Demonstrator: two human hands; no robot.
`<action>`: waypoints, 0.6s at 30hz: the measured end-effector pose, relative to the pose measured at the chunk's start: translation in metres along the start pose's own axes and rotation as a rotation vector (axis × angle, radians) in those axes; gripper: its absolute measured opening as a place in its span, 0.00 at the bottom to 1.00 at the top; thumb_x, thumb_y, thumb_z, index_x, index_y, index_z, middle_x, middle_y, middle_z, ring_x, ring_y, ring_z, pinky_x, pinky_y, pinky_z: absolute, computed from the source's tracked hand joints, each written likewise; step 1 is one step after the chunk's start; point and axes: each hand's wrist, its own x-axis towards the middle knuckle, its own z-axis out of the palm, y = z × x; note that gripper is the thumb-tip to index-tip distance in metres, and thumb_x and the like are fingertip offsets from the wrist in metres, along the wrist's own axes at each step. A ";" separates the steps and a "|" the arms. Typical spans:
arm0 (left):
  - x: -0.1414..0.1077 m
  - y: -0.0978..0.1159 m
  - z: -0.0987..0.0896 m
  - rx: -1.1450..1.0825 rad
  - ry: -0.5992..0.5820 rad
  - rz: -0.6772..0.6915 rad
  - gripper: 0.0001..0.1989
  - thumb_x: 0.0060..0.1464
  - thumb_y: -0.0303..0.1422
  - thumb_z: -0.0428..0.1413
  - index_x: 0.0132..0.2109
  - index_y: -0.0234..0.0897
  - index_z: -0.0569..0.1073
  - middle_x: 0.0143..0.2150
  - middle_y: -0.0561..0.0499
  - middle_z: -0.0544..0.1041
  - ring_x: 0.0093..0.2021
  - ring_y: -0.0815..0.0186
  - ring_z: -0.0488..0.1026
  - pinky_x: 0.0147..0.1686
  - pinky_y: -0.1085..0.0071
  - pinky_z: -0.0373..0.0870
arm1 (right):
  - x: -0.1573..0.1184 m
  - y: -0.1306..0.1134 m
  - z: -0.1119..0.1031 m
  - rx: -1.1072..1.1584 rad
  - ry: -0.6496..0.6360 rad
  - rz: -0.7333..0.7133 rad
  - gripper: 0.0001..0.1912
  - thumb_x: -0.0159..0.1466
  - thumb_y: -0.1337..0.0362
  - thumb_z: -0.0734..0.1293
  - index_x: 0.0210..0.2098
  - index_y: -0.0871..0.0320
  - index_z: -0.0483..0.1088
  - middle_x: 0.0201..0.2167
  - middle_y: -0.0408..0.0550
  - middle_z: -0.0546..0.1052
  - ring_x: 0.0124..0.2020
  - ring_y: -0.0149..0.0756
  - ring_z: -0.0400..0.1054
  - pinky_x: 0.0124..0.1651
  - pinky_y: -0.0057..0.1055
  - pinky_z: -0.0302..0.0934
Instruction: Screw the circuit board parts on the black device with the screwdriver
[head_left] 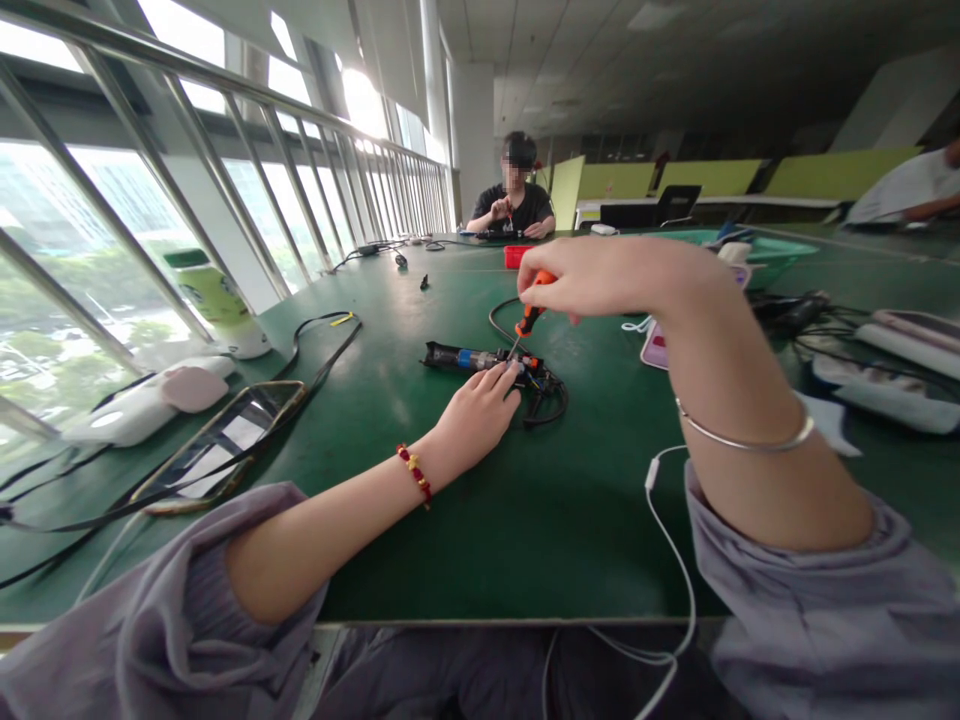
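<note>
On the green table [480,540] lies a black tube-shaped device [450,357] with a blue band, its inner parts and wires exposed at the right end. My left hand [480,415] rests over its near side, fingers bent and pressed against that right end. Above it, my right hand [592,275] grips the orange and black handle of a screwdriver [529,318]. The screwdriver tilts down, its tip at the exposed part beside my left fingertips. Exactly what the tip touches is too small to tell. A black cable [559,400] loops out right of the device.
A phone [225,445], black straps [326,365], a white device [142,405] and a green cup [221,305] are left. A teal basket [780,250], cables and a white earphone cord [664,520] are right. Another person [525,205] sits at the far end.
</note>
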 end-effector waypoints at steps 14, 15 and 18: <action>0.001 0.000 -0.004 -0.016 -0.043 -0.008 0.14 0.60 0.26 0.47 0.50 0.29 0.72 0.64 0.38 0.61 0.63 0.54 0.60 0.59 0.62 0.62 | -0.009 -0.020 -0.005 -0.210 -0.186 0.156 0.23 0.64 0.51 0.56 0.49 0.60 0.67 0.26 0.50 0.74 0.27 0.36 0.67 0.32 0.33 0.55; 0.001 0.000 -0.004 -0.015 -0.042 -0.008 0.14 0.60 0.26 0.47 0.50 0.29 0.72 0.64 0.38 0.61 0.63 0.54 0.60 0.59 0.62 0.62 | -0.009 -0.020 -0.005 -0.217 -0.174 0.175 0.23 0.64 0.51 0.55 0.48 0.61 0.68 0.26 0.51 0.74 0.27 0.36 0.67 0.32 0.33 0.55; 0.001 0.000 -0.003 -0.006 -0.033 -0.009 0.14 0.60 0.27 0.48 0.50 0.30 0.72 0.64 0.38 0.61 0.63 0.54 0.60 0.59 0.61 0.63 | -0.008 -0.018 -0.005 -0.223 -0.133 0.138 0.22 0.63 0.54 0.59 0.51 0.59 0.65 0.27 0.50 0.74 0.27 0.36 0.66 0.32 0.33 0.55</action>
